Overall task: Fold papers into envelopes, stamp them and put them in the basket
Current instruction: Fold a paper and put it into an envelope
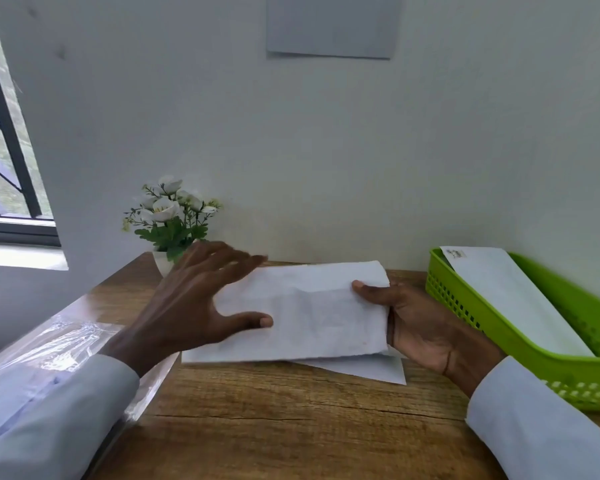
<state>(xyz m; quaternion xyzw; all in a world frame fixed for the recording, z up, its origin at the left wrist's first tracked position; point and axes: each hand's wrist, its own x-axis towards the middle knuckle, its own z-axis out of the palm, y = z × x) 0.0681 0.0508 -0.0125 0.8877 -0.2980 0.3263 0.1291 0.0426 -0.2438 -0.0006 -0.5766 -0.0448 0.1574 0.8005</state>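
Note:
A white folded paper [309,310] is held just above the wooden table [291,417], near its middle. My right hand [420,327] grips its right edge, thumb on top and fingers underneath. My left hand [194,303] lies over the paper's left end with fingers spread and straight, thumb on its face. A second white sheet [368,370] lies on the table beneath, only its lower right corner showing. The green plastic basket [499,327] stands at the right and holds a white envelope [506,292] with a small mark at its top left corner.
A small pot of white artificial flowers [170,220] stands at the back left by the wall. A clear plastic sleeve [66,344] lies along the table's left edge under my left forearm. A window is at the far left.

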